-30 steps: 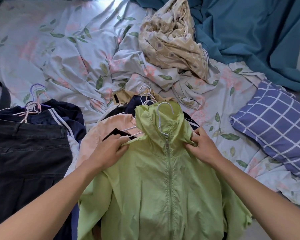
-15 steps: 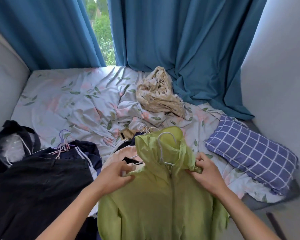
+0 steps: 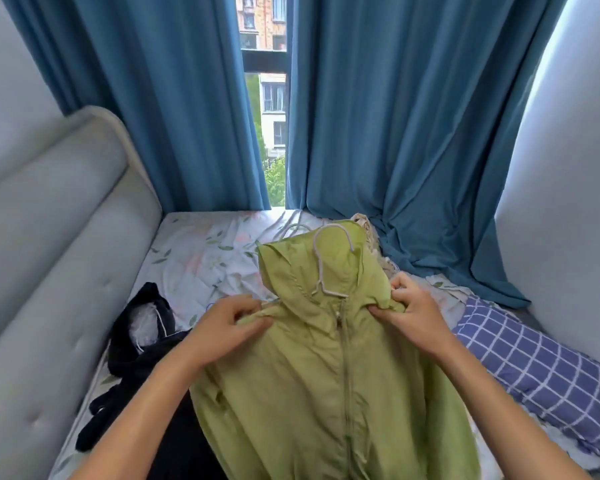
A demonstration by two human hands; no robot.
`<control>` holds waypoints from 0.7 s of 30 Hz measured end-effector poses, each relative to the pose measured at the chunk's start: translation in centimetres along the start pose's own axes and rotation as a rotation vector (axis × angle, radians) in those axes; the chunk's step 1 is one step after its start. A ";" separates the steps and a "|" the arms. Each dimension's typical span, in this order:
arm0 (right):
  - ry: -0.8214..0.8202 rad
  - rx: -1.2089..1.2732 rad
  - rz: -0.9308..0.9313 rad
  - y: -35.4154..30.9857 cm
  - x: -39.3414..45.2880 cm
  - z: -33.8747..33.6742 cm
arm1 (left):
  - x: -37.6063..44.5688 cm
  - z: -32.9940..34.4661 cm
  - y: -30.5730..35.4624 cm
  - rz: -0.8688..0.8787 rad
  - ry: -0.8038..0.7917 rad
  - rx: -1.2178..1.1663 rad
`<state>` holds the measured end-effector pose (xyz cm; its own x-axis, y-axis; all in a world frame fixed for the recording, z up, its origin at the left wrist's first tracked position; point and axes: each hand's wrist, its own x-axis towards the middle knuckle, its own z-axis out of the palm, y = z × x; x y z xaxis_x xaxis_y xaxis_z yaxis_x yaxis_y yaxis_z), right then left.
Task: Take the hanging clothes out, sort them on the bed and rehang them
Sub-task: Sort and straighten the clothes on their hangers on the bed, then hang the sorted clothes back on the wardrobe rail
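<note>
Blue curtains (image 3: 395, 116) behind — both hands grip green jacket (image 3: 326, 375), unlabelled.

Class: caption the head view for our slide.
Both hands hold a green hooded jacket on its hanger above the bed.

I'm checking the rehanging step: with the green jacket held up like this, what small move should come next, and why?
Probably carry the green jacket up and away from the bed toward the rail. It already sits on its hanger, hook free above the hood, and the left hand and right hand grip its shoulders.
</note>
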<state>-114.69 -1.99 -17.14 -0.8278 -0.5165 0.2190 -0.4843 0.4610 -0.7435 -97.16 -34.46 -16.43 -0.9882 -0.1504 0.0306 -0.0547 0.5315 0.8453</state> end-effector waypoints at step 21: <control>-0.603 0.290 -0.612 -16.5 3.5 12.4 | -26.1 1.0 6.7 -0.481 0.994 0.028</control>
<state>-106.04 -20.38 -11.96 -0.1209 -0.9395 0.3206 -0.6327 -0.1760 -0.7541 -71.91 -26.13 -12.06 -0.3076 -0.9429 0.1281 -0.4180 0.2548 0.8720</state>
